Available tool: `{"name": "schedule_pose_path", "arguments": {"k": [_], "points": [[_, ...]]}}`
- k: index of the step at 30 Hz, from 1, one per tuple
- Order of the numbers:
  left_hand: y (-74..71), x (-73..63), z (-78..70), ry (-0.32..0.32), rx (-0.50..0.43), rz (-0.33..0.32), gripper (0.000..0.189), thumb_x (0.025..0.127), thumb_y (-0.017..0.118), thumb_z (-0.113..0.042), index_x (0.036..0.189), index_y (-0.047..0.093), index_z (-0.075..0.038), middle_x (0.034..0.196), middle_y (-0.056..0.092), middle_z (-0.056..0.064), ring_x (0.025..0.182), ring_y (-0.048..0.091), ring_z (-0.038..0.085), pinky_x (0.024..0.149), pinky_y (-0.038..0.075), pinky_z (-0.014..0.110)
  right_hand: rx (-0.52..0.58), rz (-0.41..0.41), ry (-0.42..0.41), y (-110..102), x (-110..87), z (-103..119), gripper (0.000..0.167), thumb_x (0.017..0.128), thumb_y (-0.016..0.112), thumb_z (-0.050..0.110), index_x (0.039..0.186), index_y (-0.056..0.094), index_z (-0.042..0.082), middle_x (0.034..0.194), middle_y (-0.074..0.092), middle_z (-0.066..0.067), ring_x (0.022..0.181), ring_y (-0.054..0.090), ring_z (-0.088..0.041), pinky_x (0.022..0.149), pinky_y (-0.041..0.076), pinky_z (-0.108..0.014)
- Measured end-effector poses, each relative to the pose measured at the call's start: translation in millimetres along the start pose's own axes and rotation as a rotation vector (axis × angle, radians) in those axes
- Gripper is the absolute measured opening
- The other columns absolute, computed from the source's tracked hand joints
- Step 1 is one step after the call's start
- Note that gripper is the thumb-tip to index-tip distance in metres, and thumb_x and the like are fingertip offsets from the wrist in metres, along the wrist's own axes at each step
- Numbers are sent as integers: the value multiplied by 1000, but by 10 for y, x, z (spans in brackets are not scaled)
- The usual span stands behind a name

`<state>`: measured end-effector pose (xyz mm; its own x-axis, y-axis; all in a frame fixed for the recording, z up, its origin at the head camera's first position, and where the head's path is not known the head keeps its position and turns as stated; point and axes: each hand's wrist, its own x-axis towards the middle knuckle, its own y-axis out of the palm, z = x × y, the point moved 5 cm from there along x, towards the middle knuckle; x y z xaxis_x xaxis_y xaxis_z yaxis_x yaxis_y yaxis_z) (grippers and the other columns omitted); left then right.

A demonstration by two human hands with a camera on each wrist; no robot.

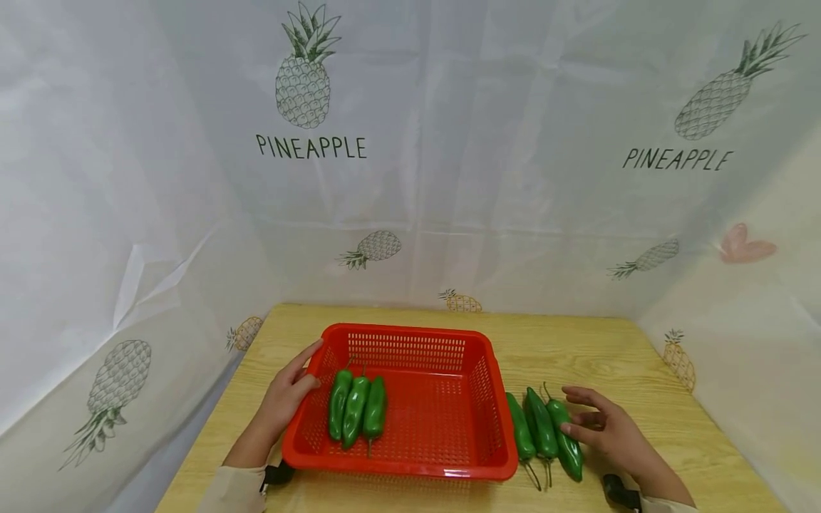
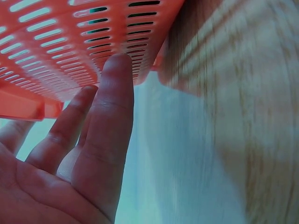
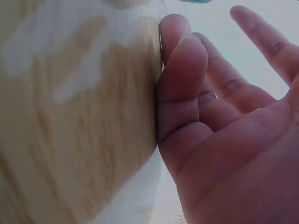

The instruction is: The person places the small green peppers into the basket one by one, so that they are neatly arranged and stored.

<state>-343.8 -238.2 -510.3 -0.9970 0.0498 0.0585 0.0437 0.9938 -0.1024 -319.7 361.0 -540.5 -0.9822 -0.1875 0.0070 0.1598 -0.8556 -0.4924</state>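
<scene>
My left hand [image 1: 285,395] rests against the left side of a red plastic basket [image 1: 442,472]. In the left wrist view its fingers [image 2: 112,107] reach under the rim and touch the slotted wall. Three green peppers [image 1: 356,410] lie side by side in the left part of the basket. Right of the basket, three more peppers lie in a row on the table. My right hand [image 1: 609,434] is beside the outermost pepper [image 1: 567,449], with its thumb at the pepper's side and its fingers loosely bent. In the right wrist view the hand's edge is on the tabletop, and no pepper shows clearly.
The basket stands on a wood-patterned table [image 1: 577,342]. The nearest loose pepper [image 1: 521,427] lies right against the basket's right wall, with another pepper [image 1: 541,424] beside it. White pineapple-print sheeting [image 1: 481,178] hangs behind and on both sides.
</scene>
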Motion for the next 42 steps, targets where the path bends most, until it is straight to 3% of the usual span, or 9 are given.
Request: {"name": "schedule_pose_path", "arguments": {"k": [8, 25, 42], "points": [[3, -13, -6, 1, 7, 4, 73, 96, 55, -3, 161, 45, -35, 127, 68, 27, 95, 75, 40, 73, 65, 49, -50, 10, 2, 6, -8, 22, 74, 96, 78, 28, 159, 44, 10, 149, 51, -29, 112, 66, -30, 82, 60, -35], [-7, -35, 5, -6, -5, -1, 73, 96, 55, -2, 161, 45, -34, 127, 67, 28, 93, 75, 40, 71, 65, 49, -111, 39, -6, 36, 10, 22, 68, 98, 76, 30, 157, 48, 10, 137, 62, -20, 104, 66, -20, 80, 58, -32], [-26, -32, 4, -22, -15, 46, 72, 99, 55, -5, 163, 42, -34, 129, 65, 29, 101, 74, 40, 77, 64, 49, -118, 61, -23, 62, 11, 16, 65, 100, 74, 28, 156, 49, 4, 133, 65, -19, 99, 66, -17, 76, 57, -32]]}}
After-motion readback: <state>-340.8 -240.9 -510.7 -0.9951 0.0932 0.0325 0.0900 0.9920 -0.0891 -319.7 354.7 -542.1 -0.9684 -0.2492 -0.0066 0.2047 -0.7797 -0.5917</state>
